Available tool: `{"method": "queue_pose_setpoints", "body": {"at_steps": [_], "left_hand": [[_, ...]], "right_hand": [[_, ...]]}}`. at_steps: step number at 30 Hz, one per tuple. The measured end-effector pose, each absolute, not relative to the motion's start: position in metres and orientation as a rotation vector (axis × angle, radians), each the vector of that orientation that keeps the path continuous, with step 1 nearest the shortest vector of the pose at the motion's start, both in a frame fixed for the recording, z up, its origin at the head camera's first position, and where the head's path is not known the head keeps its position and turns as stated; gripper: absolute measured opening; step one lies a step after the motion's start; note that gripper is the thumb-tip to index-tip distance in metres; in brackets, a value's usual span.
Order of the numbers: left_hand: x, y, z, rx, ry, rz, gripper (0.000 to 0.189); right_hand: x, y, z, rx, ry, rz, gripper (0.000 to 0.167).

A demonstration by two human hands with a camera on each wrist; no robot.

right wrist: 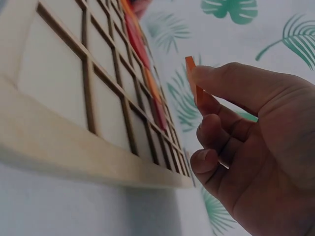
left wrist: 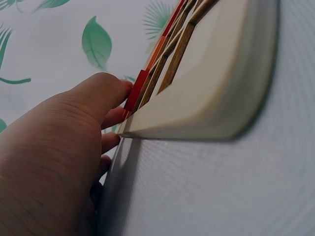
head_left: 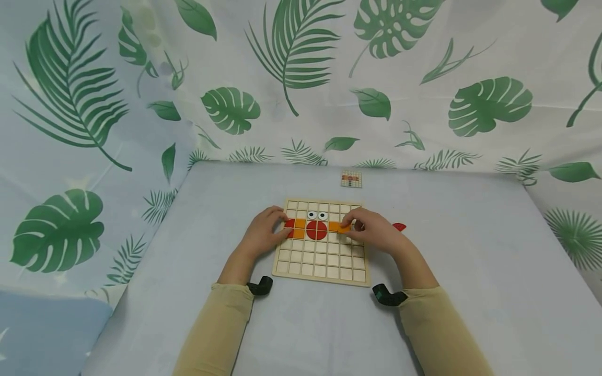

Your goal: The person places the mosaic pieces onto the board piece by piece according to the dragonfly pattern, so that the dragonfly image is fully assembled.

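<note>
A wooden grid board (head_left: 333, 273) lies on the table. In the head view it bears two eye tiles (head_left: 317, 215), a red circle (head_left: 316, 230) of quarter pieces and orange squares (head_left: 299, 228). My left hand (head_left: 263, 232) is at the board's left edge, thumb and forefinger on a red square tile (left wrist: 135, 92) that stands slightly proud of the grid in the left wrist view. Over the right side, my right hand (head_left: 376, 231) pinches an orange tile (right wrist: 192, 81) between thumb and forefinger, the other fingers curled. Beside it, another orange tile (head_left: 333, 226) sits in the grid.
Behind the board lies a small pattern card (head_left: 351, 178). A red curved piece (head_left: 400, 226) shows past my right wrist. Black wrist cameras (head_left: 389, 296) jut from both sleeves near the board's front corners. Leaf-printed cloth (head_left: 324, 125) walls the back and sides.
</note>
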State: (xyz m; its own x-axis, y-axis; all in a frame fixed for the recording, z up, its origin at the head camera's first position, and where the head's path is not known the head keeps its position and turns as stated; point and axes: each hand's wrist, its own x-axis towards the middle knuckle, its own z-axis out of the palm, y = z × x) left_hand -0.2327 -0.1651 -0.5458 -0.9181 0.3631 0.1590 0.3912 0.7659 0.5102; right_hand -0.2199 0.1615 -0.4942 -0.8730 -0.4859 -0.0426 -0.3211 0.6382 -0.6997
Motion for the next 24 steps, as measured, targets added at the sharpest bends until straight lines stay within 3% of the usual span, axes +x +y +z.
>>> {"method": "queue_pose_setpoints", "body": {"at_steps": [24], "left_hand": [[-0.232,-0.164,-0.542,-0.615,-2.914,-0.869,0.031]], "right_hand": [[-0.217,0.138,-0.517,-0.650,2.662,-0.963,0.009]]}}
